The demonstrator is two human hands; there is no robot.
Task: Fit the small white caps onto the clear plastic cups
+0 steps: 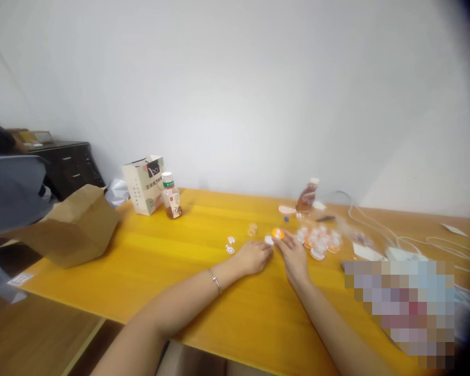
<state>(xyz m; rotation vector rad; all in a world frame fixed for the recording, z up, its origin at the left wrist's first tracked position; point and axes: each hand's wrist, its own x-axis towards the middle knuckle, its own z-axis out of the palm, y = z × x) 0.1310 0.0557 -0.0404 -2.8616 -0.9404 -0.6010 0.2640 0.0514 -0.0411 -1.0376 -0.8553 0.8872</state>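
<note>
My right hand [293, 256] pinches a small orange round piece [278, 233] with a white centre between thumb and fingers, just above the yellow wooden table. Close to it, my left hand [254, 257] rests low with its fingers curled. A small white round piece [269, 240] shows at the left fingertips, and they appear to grip it. Left of that hand lie two white openwork discs [231, 245]. Beyond it stands a small tan cylindrical piece [253, 229]. A cluster of clear and orange-rimmed small round containers [319, 241] sits to the right of my right hand.
A paper bag [143, 188] and a white-capped bottle [172, 196] stand at the back left. Nearer is an open cardboard box [82, 230]. At the back right are a brown drink bottle [307, 196], a blue cap [286, 219] and white cables [372, 224]. The lower right is pixelated.
</note>
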